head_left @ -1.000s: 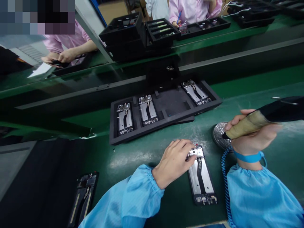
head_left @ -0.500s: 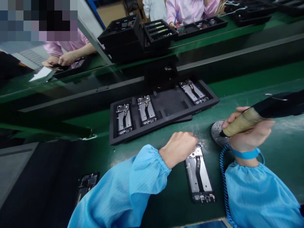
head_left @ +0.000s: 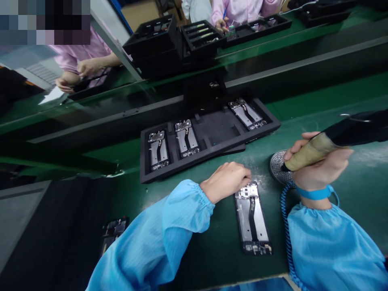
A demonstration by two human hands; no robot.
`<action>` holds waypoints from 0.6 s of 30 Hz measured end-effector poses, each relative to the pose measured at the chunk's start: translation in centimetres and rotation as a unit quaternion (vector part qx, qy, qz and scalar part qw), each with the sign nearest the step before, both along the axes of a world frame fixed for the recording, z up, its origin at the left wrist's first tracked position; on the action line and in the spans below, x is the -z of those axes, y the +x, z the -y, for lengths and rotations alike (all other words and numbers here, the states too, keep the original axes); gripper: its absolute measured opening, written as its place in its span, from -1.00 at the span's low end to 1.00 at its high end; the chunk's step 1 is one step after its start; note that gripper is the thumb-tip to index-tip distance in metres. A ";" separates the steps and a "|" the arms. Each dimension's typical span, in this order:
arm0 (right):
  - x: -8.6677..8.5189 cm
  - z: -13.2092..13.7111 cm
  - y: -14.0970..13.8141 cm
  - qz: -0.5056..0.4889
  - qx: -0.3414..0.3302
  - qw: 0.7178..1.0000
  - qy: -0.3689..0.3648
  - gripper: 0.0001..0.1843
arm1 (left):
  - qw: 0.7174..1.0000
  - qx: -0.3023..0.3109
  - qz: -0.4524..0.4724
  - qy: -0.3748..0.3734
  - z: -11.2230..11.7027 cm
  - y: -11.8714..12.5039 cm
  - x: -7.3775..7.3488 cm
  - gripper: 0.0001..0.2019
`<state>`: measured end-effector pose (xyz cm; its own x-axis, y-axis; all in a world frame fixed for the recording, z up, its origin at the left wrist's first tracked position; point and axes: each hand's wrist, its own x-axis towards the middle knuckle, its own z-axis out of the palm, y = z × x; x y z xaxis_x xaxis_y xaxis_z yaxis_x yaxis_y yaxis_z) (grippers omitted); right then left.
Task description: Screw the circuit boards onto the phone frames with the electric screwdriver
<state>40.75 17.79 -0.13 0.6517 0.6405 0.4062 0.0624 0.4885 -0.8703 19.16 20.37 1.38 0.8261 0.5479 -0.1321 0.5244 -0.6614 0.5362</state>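
An opened phone frame lies flat on the green bench in front of me. My left hand is curled with fingers closed, its knuckles just above the frame's top left corner; whether it holds anything is hidden. My right hand grips an electric screwdriver with a tape-wrapped handle, its tip resting on a round dish of screws. A blue wrist strap with a coiled cord hangs from my right wrist.
A black foam tray behind the frame holds three more phone frames. Another phone part lies at lower left. Stacked black trays stand beyond a conveyor rail. People in pink coats work across the line.
My left hand lifted off the phone frame's top, moved slightly up and left, and curled closed. The right hand with the screwdriver has barely moved.
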 end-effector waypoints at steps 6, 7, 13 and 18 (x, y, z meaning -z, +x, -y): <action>-0.1 0.0 0.0 -0.005 0.000 1.000 -0.010 -0.25 | 1.000 -0.019 0.009 -0.010 0.0 0.1 0.6 -0.92; -0.2 0.1 0.0 -0.010 -0.002 1.000 -0.015 -0.24 | 1.000 -0.018 0.011 -0.014 0.1 0.1 0.6 -0.91; -0.6 0.1 -0.2 -0.028 -0.015 0.999 -0.023 -0.26 | 0.994 -0.081 0.072 0.002 2.9 -1.6 0.6 -0.81; -0.7 0.2 -0.2 -0.025 -0.008 0.999 -0.034 -0.22 | 0.990 -0.109 0.062 0.071 6.7 -3.0 1.8 -0.67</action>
<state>40.56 17.64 0.61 0.6597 0.6759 0.3285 0.0115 0.4280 -0.9037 16.15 13.71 -0.42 0.6911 0.7207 0.0538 0.5996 -0.6134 0.5140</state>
